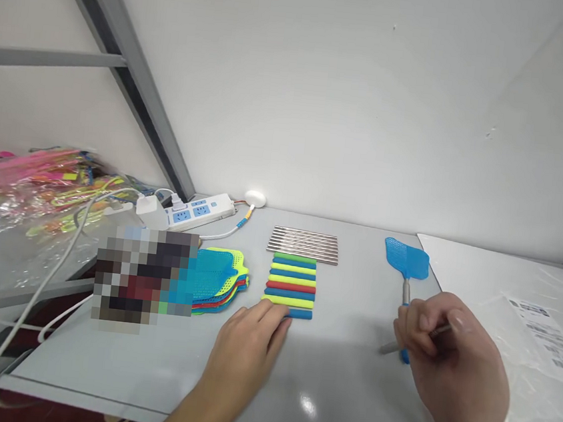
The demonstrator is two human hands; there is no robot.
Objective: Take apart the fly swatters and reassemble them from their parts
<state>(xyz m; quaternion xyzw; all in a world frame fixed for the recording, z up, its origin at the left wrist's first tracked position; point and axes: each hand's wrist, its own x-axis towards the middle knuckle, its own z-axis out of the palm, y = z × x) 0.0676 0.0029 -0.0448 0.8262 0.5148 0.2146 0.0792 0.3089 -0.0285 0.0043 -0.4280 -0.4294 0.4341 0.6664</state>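
Observation:
My left hand point(247, 342) has its fingers and thumb closed round the left end of a blue handle tube point(301, 314), the nearest in a row of coloured handle tubes point(291, 286). A thin metal rod point(390, 348) is gripped in my right hand point(452, 356), slanting down to the left from curled fingers. Behind that hand lies a blue fly swatter point(407, 259) with a metal shaft; its blue handle is partly hidden by my fingers. Several metal rods point(303, 245) lie side by side beyond the tubes. Left of the tubes are stacked mesh swatter heads point(214, 278).
A white power strip point(205, 211) with plugs and cables stands at the back left, beside a round white device point(255, 199). Plastic-wrapped colourful goods point(62, 188) fill the far left. A blurred patch covers part of the left. Clear plastic wrapping point(527, 358) lies at right.

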